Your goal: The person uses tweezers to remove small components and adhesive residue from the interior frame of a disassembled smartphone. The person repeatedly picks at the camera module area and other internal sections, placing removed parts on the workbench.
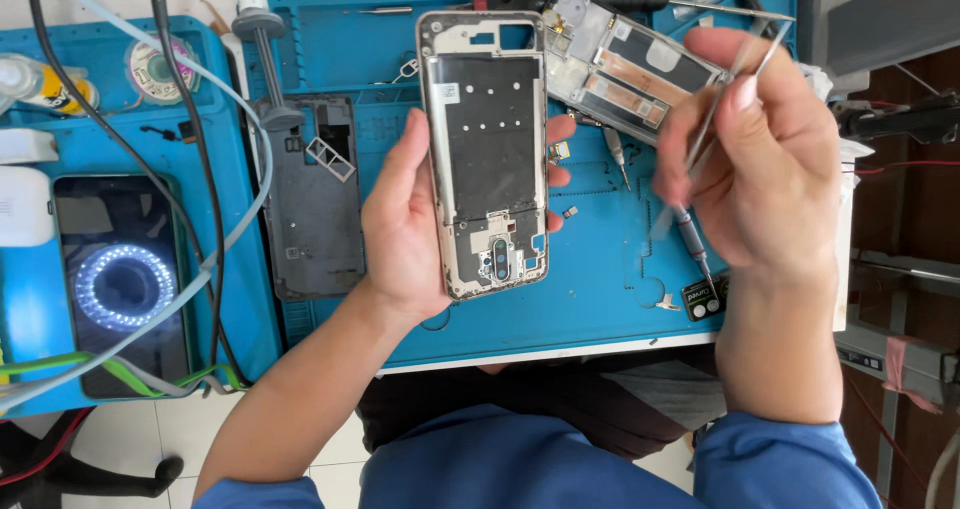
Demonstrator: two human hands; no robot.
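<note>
I held the opened, gold-rimmed phone frame with its dark inner shield plate [487, 154] upright in my left hand [410, 224], at the middle of the frame, fingers wrapped round both long edges. My right hand [765, 164] pinched thin metal tweezers [735, 79] and a slim screwdriver [690, 234] together, fingers closed tight on them. To do this well, I judged I should brace the frame firmly and free one tool before touching the board.

A small white rectangular sticker [447, 92] sat at the plate's upper left. A black back cover [315, 199] lay left of it on the blue mat [600, 299] covering the desk. A small dark square package with pale print [705, 297] lay at lower right, under my wrist.
</note>
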